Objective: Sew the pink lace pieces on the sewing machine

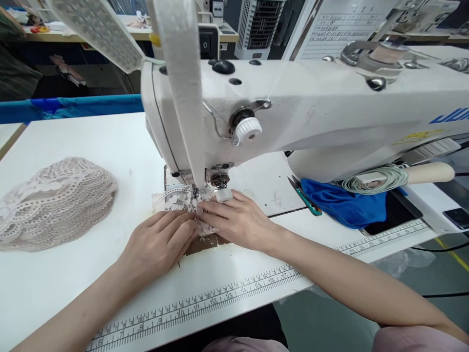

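A small piece of pale lace point(175, 199) lies under the needle and presser foot point(196, 191) of a white sewing machine point(311, 117). My left hand point(158, 244) rests on the table with its fingers stretched flat, pressing the lace's near edge. My right hand point(238, 220) lies flat beside it, fingers extended onto the lace just right of the presser foot, with a white guard on one fingertip point(223, 195). The two hands nearly touch at the fingertips. A wide white elastic band point(182, 73) hangs down from above to the presser foot.
A heap of pale lace pieces point(51, 203) sits at the left of the white table point(73, 278). Blue cloth point(344, 203), green-handled snips point(306, 198) and a coil of tape point(377, 180) lie under the machine arm. A printed ruler point(220, 293) runs along the table's front edge.
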The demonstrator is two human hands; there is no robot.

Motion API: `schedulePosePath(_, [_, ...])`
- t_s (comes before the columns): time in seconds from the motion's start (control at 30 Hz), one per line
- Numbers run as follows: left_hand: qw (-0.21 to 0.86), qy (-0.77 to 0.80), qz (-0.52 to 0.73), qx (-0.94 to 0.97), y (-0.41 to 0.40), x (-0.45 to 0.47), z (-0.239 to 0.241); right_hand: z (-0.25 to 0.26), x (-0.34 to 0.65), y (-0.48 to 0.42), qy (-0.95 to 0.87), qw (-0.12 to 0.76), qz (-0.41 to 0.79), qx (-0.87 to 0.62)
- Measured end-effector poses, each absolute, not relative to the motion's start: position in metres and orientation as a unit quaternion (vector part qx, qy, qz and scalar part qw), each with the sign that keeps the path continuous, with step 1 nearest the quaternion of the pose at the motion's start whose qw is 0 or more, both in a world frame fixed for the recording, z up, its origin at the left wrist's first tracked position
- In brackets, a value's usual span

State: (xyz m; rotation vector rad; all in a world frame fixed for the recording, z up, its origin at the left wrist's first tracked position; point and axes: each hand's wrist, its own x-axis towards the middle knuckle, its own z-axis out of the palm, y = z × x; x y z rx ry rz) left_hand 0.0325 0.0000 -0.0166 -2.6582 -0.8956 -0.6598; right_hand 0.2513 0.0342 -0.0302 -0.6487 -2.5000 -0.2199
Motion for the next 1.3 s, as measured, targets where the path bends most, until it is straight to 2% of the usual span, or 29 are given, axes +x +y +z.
schedulePosePath(0.1, [0.152,-0.315,-0.206,-0.914,-0.003,0.035,-0.018,-0.031,0.25,0.034,-0.922,0.31,-0.107,-0.206])
schedulePosePath(0.3, [0.199,-0.291,-0.162,-0.922,-0.004,0.029,-0.023,-0.03,0.25,0.033,-0.924,0.311,-0.124,-0.183])
schedulePosePath(0.87, [0.197,-0.307,-0.158,-0.918,0.006,0.025,-0.022,-0.034,0.246,0.038,-0.922,0.309,-0.119,-0.202])
schedulePosePath(1.3, [0.198,-0.322,-0.156,-0.913,0.01,0.023,-0.024,-0.032,0.247,0.037,-0.925,0.283,-0.161,-0.196])
